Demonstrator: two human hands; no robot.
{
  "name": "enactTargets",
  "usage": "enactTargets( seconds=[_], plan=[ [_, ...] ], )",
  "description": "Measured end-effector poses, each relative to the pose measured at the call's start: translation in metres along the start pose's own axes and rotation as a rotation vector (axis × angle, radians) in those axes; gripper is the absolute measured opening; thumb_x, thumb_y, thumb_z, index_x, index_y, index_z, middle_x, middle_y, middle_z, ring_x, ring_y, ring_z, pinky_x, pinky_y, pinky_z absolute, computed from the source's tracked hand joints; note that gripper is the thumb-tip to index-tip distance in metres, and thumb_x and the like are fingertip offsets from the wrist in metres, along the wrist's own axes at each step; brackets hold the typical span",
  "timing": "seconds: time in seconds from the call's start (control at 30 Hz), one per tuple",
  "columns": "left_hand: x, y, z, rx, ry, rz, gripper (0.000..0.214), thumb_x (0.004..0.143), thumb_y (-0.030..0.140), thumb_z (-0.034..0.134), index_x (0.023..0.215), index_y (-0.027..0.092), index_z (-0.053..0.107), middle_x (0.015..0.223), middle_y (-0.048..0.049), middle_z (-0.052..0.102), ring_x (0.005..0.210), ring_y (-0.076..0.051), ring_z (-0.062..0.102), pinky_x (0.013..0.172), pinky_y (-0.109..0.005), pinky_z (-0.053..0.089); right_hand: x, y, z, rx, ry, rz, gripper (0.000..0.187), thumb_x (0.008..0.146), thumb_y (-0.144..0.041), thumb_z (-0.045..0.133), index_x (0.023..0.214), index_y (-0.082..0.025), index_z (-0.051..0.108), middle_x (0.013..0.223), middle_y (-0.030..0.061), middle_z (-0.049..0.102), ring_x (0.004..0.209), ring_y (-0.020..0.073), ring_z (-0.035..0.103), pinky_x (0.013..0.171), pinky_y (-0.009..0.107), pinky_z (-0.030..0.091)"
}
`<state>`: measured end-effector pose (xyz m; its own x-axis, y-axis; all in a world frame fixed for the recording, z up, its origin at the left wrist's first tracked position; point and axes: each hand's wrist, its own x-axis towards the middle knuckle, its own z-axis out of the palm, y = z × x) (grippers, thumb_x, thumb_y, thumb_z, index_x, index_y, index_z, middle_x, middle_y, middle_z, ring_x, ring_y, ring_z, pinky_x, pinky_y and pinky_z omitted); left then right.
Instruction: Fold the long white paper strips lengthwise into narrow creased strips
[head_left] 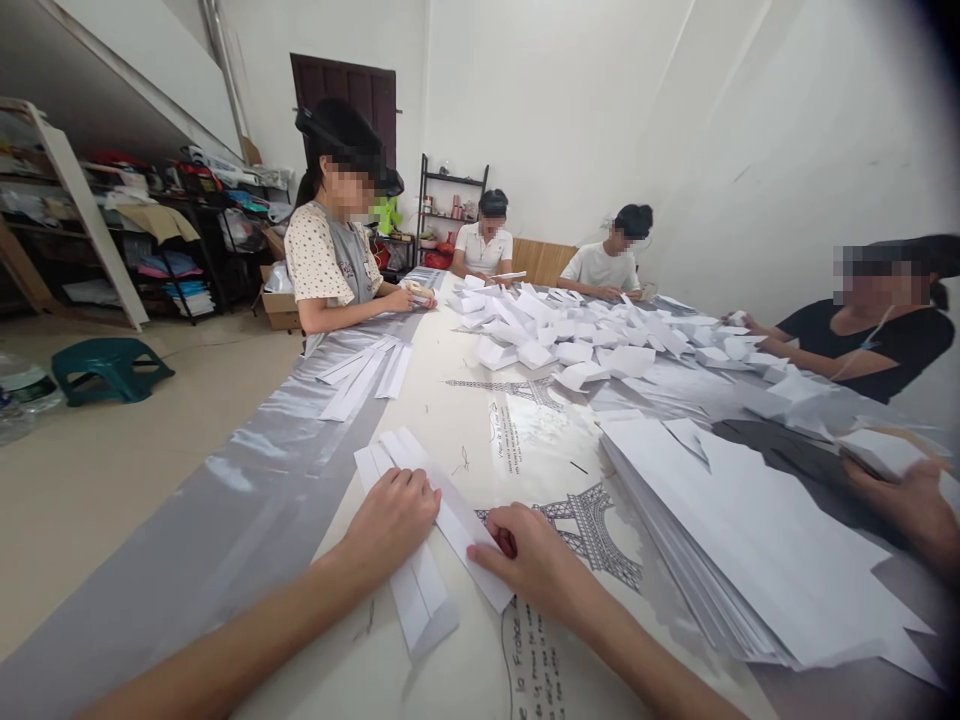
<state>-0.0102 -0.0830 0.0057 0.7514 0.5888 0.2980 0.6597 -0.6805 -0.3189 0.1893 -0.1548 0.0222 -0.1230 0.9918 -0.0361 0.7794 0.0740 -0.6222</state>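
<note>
Two folded white paper strips lie crossing at their upper ends on the printed tablecloth (420,390) in front of me. My left hand (396,515) rests on them with fingers curled and pressed down on the paper. My right hand (521,555) is closed, with thumb and forefinger pinching the edge of the right-hand folded paper strip (457,505) near its lower end. The left-hand paper strip (425,605) has creases along its length and runs towards me from under my left hand.
A thick stack of white paper (750,530) stands to my right. Several folded strips (365,372) lie ahead on the left, and a heap of folded papers (570,340) covers the far table. Several co-workers sit or stand around it. A green stool (111,368) stands left.
</note>
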Motion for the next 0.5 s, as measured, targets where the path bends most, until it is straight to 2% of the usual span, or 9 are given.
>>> enactTargets(
  seconds=[0.13, 0.3, 0.5],
  plan=[
    [0.0014, -0.0016, 0.0022, 0.061, -0.005, 0.042, 0.028, 0.093, 0.003, 0.046, 0.076, 0.013, 0.065, 0.073, -0.0089, 0.062, 0.072, -0.024, 0.06, 0.066, -0.036, 0.039, -0.0003, 0.0027, 0.0009, 0.001, -0.005, -0.005, 0.037, 0.084, -0.033, 0.059, 0.064, -0.021, 0.03, 0.065, -0.0031, 0.041, 0.07, 0.0167, 0.041, 0.059, 0.027, 0.03],
    [-0.0002, -0.0039, 0.0077, 0.057, 0.067, 0.017, 0.027, 0.096, 0.012, 0.046, 0.077, 0.014, 0.065, 0.073, -0.0086, 0.061, 0.072, -0.024, 0.058, 0.067, -0.038, 0.039, 0.0004, 0.0066, 0.0017, 0.033, -0.018, -0.022, 0.033, 0.082, -0.031, 0.06, 0.064, -0.021, 0.033, 0.065, -0.0031, 0.043, 0.072, 0.0172, 0.043, 0.06, 0.027, 0.032],
    [-0.0001, -0.0037, 0.0061, 0.028, 0.069, -0.018, 0.027, 0.097, 0.013, 0.045, 0.077, 0.015, 0.063, 0.076, -0.0087, 0.061, 0.074, -0.023, 0.058, 0.069, -0.037, 0.04, -0.0014, 0.0061, 0.003, 0.026, -0.02, -0.015, 0.033, 0.08, -0.029, 0.059, 0.062, -0.022, 0.032, 0.062, -0.0035, 0.04, 0.073, 0.018, 0.045, 0.06, 0.027, 0.032]
  ],
)
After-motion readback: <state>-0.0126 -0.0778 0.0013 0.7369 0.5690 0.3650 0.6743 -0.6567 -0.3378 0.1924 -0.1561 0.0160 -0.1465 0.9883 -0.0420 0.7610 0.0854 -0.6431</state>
